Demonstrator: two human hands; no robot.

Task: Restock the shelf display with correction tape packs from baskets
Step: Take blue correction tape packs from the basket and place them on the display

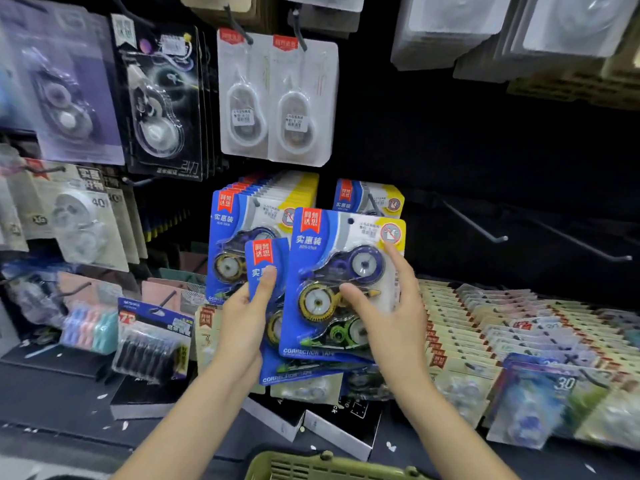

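Correction tape packs fill both of our hands. Our right hand [388,306] has its grip on the front pack [341,282], with the thumb on the clear bubble and the fingers up along the right edge. This pack is blue with a yellow corner, and it is upright in front of the shelf display. Our left hand [247,317] has its grip on more blue packs [266,261] just behind and left of the front one, with the thumb pressed on the top card. We cannot tell how many packs are in that hand, maybe two or three.

Behind our hands, a row of the same blue packs [242,216] hangs on a hook. Just to the right, one more blue pack [367,199] hangs on the next hook. Farther right, two bare hooks [485,226] stick out from the dark wall.

Above, two white packs [277,98] hang side by side. On the right, rows of pale packs [485,323] lie on the shelf. At the bottom edge, we see the rim of a green basket [311,465] between our arms.
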